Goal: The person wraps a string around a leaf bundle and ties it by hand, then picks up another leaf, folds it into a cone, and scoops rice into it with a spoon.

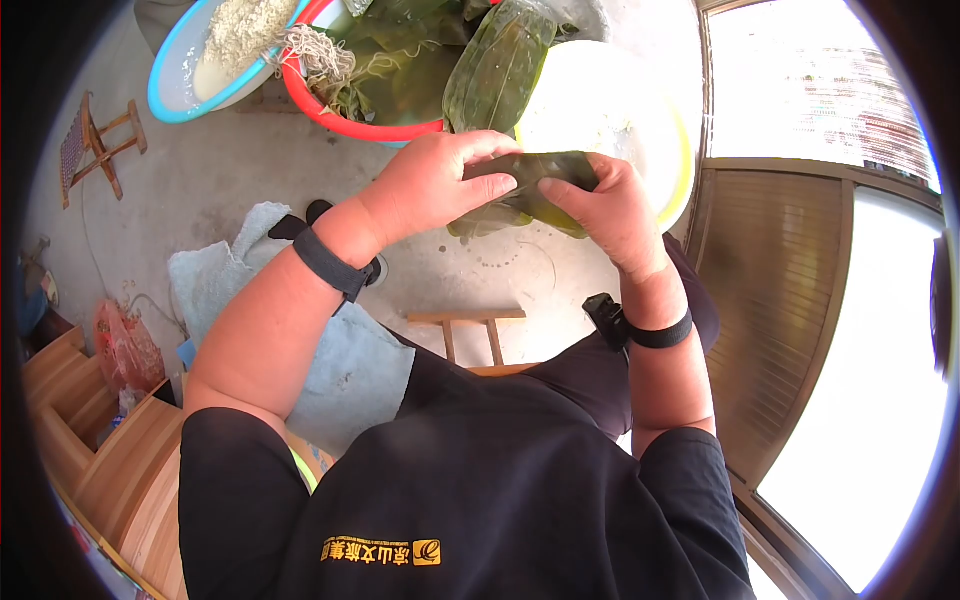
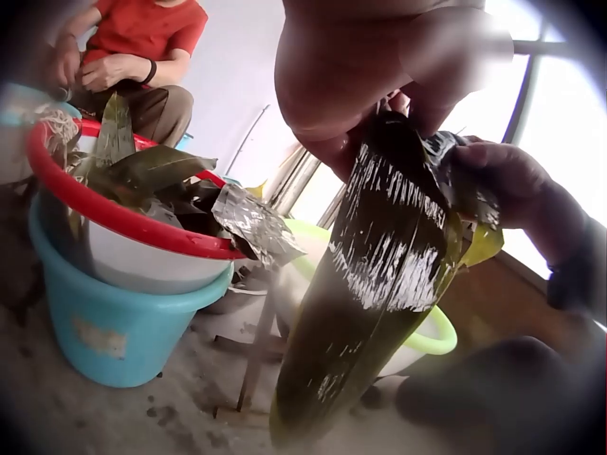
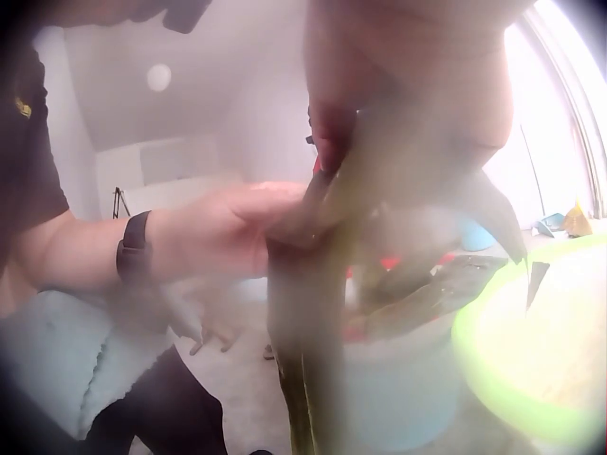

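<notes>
Wet, dark green broad leaves [image 1: 560, 172] are held between both hands in front of the body. My left hand [image 1: 430, 185] pinches their left end between thumb and fingers. On the other end, my right hand [image 1: 615, 215] grips with its thumb pressed on the near face. In the left wrist view, the glossy leaf [image 2: 365, 275] hangs down long from the fingers. The right wrist view is hazy, with a narrow folded length of leaf [image 3: 308, 351] hanging below the hands. The leaves overlap the edge of a yellow-green-rimmed basin [image 1: 686, 175] in the head view.
A red-rimmed basin [image 1: 365, 130] of soaking leaves and strings [image 1: 318, 55] stands ahead, over a blue bucket [image 2: 114, 332]. Left of it is a blue-rimmed basin [image 1: 160, 85] with pale grains [image 1: 240, 35]. A wooden stool [image 1: 465, 317] stands below. Another person [image 2: 152, 33] sits beyond.
</notes>
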The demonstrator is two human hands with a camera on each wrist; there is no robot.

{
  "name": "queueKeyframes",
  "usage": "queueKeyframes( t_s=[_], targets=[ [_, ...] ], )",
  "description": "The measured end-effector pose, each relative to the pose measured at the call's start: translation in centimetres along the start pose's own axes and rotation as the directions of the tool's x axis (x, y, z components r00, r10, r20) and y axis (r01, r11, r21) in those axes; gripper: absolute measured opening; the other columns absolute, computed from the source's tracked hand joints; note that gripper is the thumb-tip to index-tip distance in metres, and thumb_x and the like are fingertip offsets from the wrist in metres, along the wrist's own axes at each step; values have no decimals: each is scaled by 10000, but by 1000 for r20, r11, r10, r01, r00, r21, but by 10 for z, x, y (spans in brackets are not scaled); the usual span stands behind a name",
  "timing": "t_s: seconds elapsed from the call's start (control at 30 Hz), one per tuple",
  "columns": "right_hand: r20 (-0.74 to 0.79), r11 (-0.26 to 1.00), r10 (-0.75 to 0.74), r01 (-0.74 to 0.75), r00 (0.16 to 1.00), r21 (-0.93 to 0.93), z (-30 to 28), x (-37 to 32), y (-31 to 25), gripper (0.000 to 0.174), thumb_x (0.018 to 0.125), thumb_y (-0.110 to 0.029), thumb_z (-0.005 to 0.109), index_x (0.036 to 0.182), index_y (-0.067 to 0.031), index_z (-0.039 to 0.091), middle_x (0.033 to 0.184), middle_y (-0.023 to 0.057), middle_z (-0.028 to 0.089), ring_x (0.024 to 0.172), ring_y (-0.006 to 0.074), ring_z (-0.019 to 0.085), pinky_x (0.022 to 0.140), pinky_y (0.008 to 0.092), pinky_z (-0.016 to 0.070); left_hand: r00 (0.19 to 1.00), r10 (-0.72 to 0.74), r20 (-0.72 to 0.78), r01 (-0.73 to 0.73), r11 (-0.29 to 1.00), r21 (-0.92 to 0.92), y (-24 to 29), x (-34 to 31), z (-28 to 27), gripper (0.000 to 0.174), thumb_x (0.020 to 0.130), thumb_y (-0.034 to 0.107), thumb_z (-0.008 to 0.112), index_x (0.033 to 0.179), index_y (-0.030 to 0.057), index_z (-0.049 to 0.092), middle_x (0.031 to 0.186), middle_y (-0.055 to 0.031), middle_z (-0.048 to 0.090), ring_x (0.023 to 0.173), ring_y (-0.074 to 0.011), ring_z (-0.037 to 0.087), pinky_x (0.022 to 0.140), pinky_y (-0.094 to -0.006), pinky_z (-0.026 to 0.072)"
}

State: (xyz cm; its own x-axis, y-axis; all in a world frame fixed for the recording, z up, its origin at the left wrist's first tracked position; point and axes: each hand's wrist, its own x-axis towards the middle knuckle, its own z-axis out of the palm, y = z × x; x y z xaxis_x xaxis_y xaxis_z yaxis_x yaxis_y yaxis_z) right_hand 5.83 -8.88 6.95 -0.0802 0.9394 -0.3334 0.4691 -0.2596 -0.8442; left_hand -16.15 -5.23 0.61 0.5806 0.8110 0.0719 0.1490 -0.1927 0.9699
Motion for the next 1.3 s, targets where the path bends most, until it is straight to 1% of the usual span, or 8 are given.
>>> queueKeyframes(
  t_s=[0.17,0.27,0.37,0.47,0.67,0.97,1.17,1.3],
  targets=[
    [68,963,63,-78,996,256,1,3,11,224,872,-114,761,1054,16,742,875,20,730,755,64,627,686,236,513,998,56,-13,-55,996,67,-2,0,1,279,933,202,685,1167,51,677,976,-147,735,900,-291,710,792,-370,541],
    [118,934,99,-133,988,332,2,6,17,203,874,-122,778,1033,0,749,851,7,723,721,55,613,652,226,498,999,11,31,-15,993,115,0,0,0,275,925,219,687,1146,55,689,932,-147,723,855,-317,689,748,-386,527],
    [123,905,96,-138,988,402,4,7,20,163,880,-116,777,996,-5,748,819,-2,713,683,47,597,619,218,480,998,22,59,-34,980,196,0,0,-2,282,941,166,690,1190,35,680,933,-98,731,772,-166,661,729,-301,523],
    [113,900,113,-150,987,410,5,7,16,127,883,-109,773,953,-7,743,795,-14,700,667,37,579,603,212,465,999,41,-19,-37,979,201,-2,-1,0,252,934,251,670,1092,62,721,844,-140,707,772,-323,669,694,-398,512],
    [44,962,70,-79,997,262,8,8,16,134,888,-127,773,922,-2,740,772,-35,678,668,19,545,598,205,446,998,-63,-20,66,980,186,3,-1,-1,249,931,237,661,1087,52,725,838,-144,708,776,-327,673,691,-406,516],
    [42,968,121,-128,992,216,6,9,12,174,887,-142,774,964,11,743,788,-24,689,681,33,567,610,218,466,989,139,-50,-113,929,352,-6,-2,1,203,923,191,645,1059,64,726,884,-146,712,842,-344,670,714,-436,526],
    [34,971,84,-89,996,223,7,8,9,185,886,-144,777,980,12,742,776,-23,680,662,36,558,589,224,457,997,56,-47,-40,955,295,-5,-1,3,205,912,176,645,1056,59,731,883,-159,712,814,-354,673,708,-434,530],
    [91,992,93,-100,991,75,3,4,2,161,882,-124,771,979,1,743,740,-41,657,670,31,549,600,228,450,995,-50,-88,71,963,261,-4,-2,0,206,937,102,636,1110,21,713,863,-138,713,752,-235,669,696,-334,515]
  ],
)
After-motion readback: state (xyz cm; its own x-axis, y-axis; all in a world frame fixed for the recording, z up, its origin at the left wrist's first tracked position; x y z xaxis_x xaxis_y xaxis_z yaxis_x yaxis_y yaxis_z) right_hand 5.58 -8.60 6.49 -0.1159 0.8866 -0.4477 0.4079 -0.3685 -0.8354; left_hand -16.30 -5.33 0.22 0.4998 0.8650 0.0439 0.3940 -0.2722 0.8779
